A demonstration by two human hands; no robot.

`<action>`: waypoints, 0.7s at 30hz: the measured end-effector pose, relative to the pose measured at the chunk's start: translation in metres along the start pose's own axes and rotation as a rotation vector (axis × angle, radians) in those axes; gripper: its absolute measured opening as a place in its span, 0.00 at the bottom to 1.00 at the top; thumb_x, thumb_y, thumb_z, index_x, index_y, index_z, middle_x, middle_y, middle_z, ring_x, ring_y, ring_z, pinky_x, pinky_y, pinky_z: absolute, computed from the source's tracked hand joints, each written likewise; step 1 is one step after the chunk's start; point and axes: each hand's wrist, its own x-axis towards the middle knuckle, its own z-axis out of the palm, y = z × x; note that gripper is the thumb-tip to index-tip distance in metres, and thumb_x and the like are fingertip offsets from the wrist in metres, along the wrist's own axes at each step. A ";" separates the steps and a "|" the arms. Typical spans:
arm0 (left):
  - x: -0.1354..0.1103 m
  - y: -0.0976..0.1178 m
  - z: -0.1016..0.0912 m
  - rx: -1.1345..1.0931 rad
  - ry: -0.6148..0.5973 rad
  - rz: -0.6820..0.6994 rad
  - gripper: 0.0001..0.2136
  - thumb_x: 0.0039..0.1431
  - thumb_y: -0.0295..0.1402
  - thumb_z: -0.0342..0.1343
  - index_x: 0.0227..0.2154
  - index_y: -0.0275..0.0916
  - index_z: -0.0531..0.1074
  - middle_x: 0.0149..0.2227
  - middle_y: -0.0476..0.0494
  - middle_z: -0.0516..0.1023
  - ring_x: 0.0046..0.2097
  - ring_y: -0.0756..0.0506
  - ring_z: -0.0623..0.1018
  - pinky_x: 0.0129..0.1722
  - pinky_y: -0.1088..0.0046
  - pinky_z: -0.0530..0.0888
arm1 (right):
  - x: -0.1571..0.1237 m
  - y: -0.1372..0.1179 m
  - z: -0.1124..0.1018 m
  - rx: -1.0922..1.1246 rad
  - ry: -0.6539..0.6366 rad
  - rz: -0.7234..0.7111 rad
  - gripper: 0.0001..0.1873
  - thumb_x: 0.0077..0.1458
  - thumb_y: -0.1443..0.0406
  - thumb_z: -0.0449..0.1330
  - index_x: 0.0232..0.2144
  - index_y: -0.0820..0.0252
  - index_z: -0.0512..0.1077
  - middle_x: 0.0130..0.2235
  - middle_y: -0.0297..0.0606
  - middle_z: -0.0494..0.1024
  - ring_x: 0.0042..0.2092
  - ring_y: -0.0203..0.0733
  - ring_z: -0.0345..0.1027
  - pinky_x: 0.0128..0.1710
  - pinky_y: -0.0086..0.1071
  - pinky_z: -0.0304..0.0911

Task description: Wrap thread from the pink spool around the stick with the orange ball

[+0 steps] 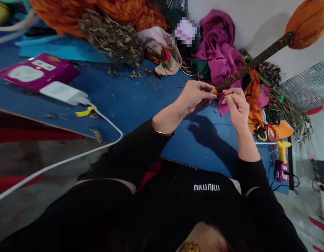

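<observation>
A long stem (252,65) wrapped in dark brown with orange flecks slants up to the right. It ends in a large orange fabric bud (307,24). My left hand (192,96) is closed, its fingertips pinching the stem's lower end, where a bit of orange shows. Just right of that end, my right hand (237,105) is closed too, thumb and fingers pressed together. Whatever they pinch is too small to make out. Crumpled magenta cloth (218,42) lies behind the stem, and a corner of it hangs down between my hands.
The blue table (141,101) carries a purple power strip (25,73) with a white charger (63,92) and cable. Dried plant matter (112,38) and orange cloth (99,14) are heaped behind. Scissors (266,132), an orange piece, a yellow glue gun (282,150) and twigs lie right.
</observation>
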 end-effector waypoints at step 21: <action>-0.007 -0.004 0.018 0.185 -0.007 0.034 0.09 0.50 0.23 0.66 0.36 0.34 0.80 0.26 0.51 0.78 0.24 0.54 0.71 0.28 0.76 0.71 | -0.018 -0.008 0.031 0.265 0.181 0.226 0.28 0.68 0.41 0.57 0.27 0.54 0.67 0.27 0.30 0.63 0.30 0.34 0.64 0.31 0.32 0.66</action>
